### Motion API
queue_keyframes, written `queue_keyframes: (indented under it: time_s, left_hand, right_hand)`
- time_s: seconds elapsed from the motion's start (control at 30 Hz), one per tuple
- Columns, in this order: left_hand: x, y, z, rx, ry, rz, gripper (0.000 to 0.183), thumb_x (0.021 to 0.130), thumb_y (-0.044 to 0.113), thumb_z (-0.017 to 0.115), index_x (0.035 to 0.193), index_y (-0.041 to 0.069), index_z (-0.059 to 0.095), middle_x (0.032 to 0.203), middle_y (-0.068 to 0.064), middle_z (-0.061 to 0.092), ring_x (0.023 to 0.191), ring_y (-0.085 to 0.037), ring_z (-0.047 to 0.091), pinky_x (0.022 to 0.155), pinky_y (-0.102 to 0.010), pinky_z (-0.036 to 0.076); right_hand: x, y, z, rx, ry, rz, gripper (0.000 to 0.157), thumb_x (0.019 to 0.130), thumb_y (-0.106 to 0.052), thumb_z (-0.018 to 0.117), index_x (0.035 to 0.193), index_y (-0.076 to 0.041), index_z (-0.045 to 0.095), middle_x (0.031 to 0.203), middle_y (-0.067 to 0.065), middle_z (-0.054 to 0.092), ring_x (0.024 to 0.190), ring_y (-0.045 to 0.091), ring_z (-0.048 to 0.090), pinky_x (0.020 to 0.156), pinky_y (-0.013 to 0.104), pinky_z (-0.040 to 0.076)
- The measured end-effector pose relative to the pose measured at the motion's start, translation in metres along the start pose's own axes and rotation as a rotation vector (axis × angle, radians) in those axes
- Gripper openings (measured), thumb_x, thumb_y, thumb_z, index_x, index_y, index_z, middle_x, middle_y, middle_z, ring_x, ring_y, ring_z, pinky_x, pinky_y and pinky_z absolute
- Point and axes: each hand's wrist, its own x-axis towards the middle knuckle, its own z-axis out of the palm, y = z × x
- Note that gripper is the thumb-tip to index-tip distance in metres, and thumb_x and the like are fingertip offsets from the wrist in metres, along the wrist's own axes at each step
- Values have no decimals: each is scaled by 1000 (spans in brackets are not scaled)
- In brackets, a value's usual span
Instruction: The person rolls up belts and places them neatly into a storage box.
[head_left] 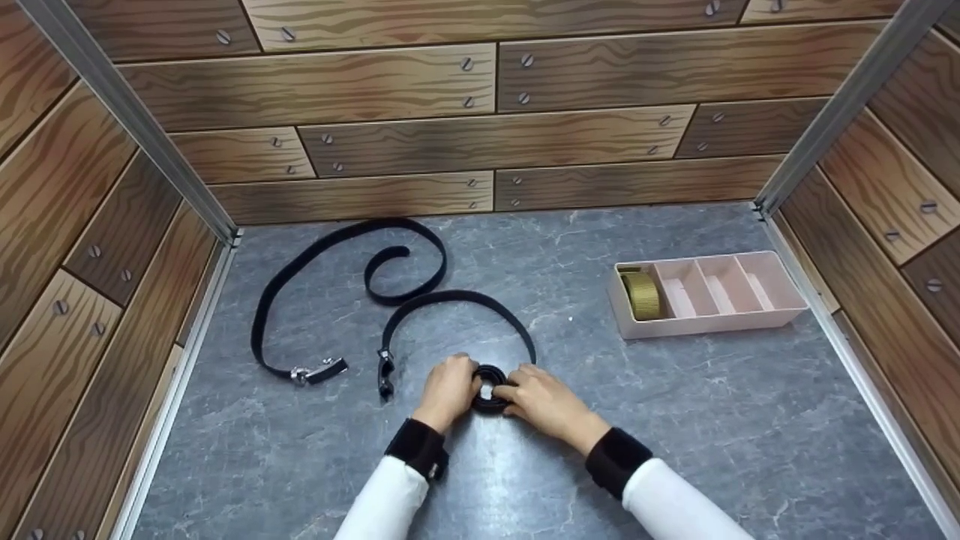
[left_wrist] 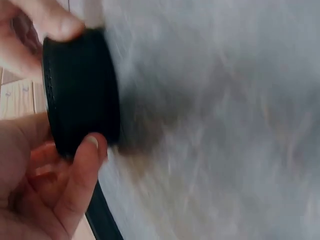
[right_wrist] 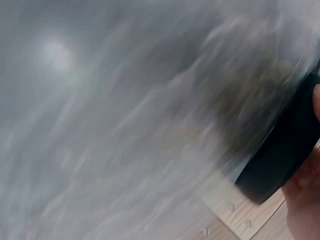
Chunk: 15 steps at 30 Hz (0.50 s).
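Observation:
Between my two hands is the coiled part of a black belt (head_left: 490,407). My left hand (head_left: 448,386) grips the coil from the left, and my right hand (head_left: 551,401) holds its right side, fingertips at the inner opening. From behind the right hand the unrolled length arcs back and left to a metal buckle (head_left: 385,364) lying on the floor. In the left wrist view the coil (left_wrist: 82,95) shows its smooth outer face, with thumb and fingers of both hands on its edges. The right wrist view shows the coil (right_wrist: 285,145) at its right edge, the right hand partly cut off.
A second black belt (head_left: 274,289) lies in a loose curve at left, its silver buckle (head_left: 301,375) toward me. At right stands a pink divided box (head_left: 705,326) with a rolled olive belt (head_left: 641,295) in its left compartment. Wood-patterned walls (head_left: 397,146) enclose the grey marbled surface.

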Motion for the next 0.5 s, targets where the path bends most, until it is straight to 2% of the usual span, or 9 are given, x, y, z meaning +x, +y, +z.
queue_keyframes:
  time_s: [0.1, 0.23, 0.33, 0.43, 0.5]
  left_hand:
    - [2, -3, -3, 36, -45, 63, 17, 83, 11, 71, 69, 11, 61, 75, -3, 60, 66, -30, 62, 59, -42, 49]
    - [1, -4, -2, 54, -48, 87, 10, 85, 13, 71, 76, 11, 67, 76, -1, 61, 68, -28, 62, 60, -41, 49]
    - [-1, -2, 2, 47, 6, 45, 9, 85, 15, 72, 79, 10, 69, 77, -3, 63, 69, -30, 64, 60, -43, 50]
    - [-5, 1, 5, -2, 73, -37, 13, 84, 18, 73, 76, 8, 69, 76, -8, 65, 68, -33, 65, 60, -46, 50]
    - [-7, 2, 7, -40, 102, -69, 16, 82, 17, 74, 74, 5, 67, 74, -10, 65, 67, -34, 65, 59, -45, 51]
  right_hand:
    - [0, 3, -3, -6, -47, -26, 35, 82, -32, 76, 113, -17, 70, 98, 5, 61, 97, 25, 60, 101, 40, 42]
    - [3, 0, -3, -38, -45, -19, 31, 82, -33, 76, 106, -15, 71, 93, 5, 61, 95, 27, 61, 101, 40, 42]
    - [5, -4, 0, -80, -9, 4, 29, 78, -33, 79, 99, -13, 73, 88, 6, 62, 94, 29, 63, 99, 42, 43]
    - [6, -9, 3, -114, 22, 30, 30, 76, -34, 80, 95, -12, 74, 85, 8, 64, 93, 30, 65, 100, 43, 43]
    - [7, -11, 4, -127, 34, 45, 30, 76, -35, 80, 94, -12, 73, 84, 9, 64, 90, 29, 65, 99, 44, 44]
